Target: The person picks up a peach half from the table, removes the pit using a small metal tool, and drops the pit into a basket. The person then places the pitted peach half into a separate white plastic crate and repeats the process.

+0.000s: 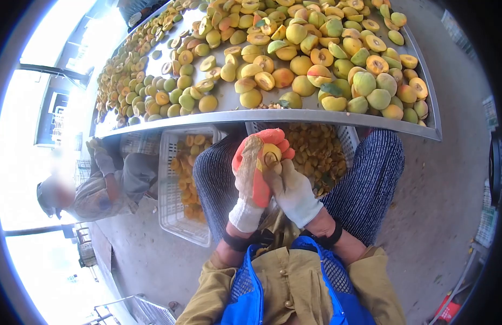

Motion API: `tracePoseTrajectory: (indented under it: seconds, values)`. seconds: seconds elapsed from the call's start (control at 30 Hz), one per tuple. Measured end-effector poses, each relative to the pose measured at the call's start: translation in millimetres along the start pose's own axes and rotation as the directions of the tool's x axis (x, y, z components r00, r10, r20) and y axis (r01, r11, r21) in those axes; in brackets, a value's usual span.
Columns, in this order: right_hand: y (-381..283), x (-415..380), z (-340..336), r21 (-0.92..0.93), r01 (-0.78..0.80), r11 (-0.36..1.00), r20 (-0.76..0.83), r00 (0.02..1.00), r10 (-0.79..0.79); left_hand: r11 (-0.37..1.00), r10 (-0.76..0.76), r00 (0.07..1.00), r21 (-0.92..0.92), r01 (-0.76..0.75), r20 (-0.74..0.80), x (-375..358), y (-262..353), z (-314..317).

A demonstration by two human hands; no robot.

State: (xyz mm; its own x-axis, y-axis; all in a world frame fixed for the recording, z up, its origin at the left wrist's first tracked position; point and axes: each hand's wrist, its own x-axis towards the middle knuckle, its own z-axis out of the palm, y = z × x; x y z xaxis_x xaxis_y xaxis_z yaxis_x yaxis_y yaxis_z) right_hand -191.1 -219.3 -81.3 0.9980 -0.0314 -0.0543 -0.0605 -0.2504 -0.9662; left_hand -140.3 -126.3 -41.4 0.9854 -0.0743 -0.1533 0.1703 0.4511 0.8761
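Note:
Both my hands wear white gloves with orange-red palms. My left hand (250, 179) curls around a yellow fruit half (270, 154), held up over my lap. My right hand (292, 189) presses against the same fruit from the right, thumb at its cut face; whether it holds a tool I cannot tell. Below the hands a white crate (348, 142) between my knees holds many yellow fruit halves. Above, a metal table (262, 116) is piled with whole and halved yellow-green fruit (310, 70).
A second white crate (170, 200) with fruit halves stands on the floor to my left. Another person (94, 189) in gloves and a cap sits at the left beside the table. The concrete floor stretches to the right, with crates at the right edge.

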Motion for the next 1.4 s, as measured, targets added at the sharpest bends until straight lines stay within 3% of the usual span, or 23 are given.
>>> tracePoseTrajectory:
  seconds: [0.17,0.27,0.3,0.43,0.53,0.63,0.8,1.0,1.1,1.2,1.33,1.4]
  values:
    - [-4.6,-1.7,-0.3,0.153,-0.072,0.986,0.007,0.997,0.072,0.997,0.008,0.994,0.079,-0.017,0.112,0.6,0.7,-8.1]
    - [1.5,-1.8,3.4,0.267,-0.014,0.964,-0.071,0.997,0.034,0.986,-0.052,0.985,-0.145,0.076,0.167,-1.8,8.6,-0.1]
    - [-0.3,-2.0,1.7,0.303,0.007,0.953,-0.089,0.996,0.021,0.971,-0.003,0.965,-0.230,0.065,0.261,2.1,7.9,-3.1]
    - [7.7,3.6,14.1,0.594,0.030,0.804,-0.099,0.994,0.036,0.992,0.119,0.971,-0.070,-0.107,0.207,-4.5,3.3,-0.6]
    - [-2.0,2.3,-2.1,0.310,-0.062,0.949,-0.031,0.997,0.075,0.998,0.036,0.981,-0.056,-0.026,0.191,1.3,-5.0,-19.5]
    - [0.7,-0.6,-1.3,0.086,0.082,0.993,-0.060,0.995,-0.077,0.997,-0.016,0.997,-0.077,0.021,0.071,2.3,-7.8,-23.6]
    - [-0.6,-2.7,0.7,0.041,0.071,0.997,0.011,0.997,-0.072,0.995,0.004,0.995,0.100,-0.014,0.103,-3.2,-6.2,-26.0]
    - [1.1,-4.9,0.6,-0.071,0.070,0.995,0.093,0.994,-0.063,0.990,-0.005,1.000,0.138,0.003,0.011,-6.5,-3.8,-28.4]
    - [-3.8,-6.9,-2.0,-0.099,0.046,0.994,0.131,0.991,-0.033,0.983,-0.012,0.999,0.184,0.004,0.040,-7.0,3.0,-31.5]
    - [-1.8,-8.3,0.7,-0.117,0.043,0.992,0.136,0.990,-0.027,0.942,-0.009,0.985,0.333,-0.049,0.170,-3.9,6.1,-43.2]
    - [0.1,-9.6,0.9,0.031,-0.084,0.996,0.211,0.975,0.075,0.920,-0.220,0.961,0.364,0.147,0.169,5.3,17.9,-46.6]
    - [27.3,-9.9,14.7,0.056,0.071,0.996,0.131,0.988,-0.078,0.931,-0.256,0.958,0.301,0.208,0.131,2.8,28.5,-34.9]
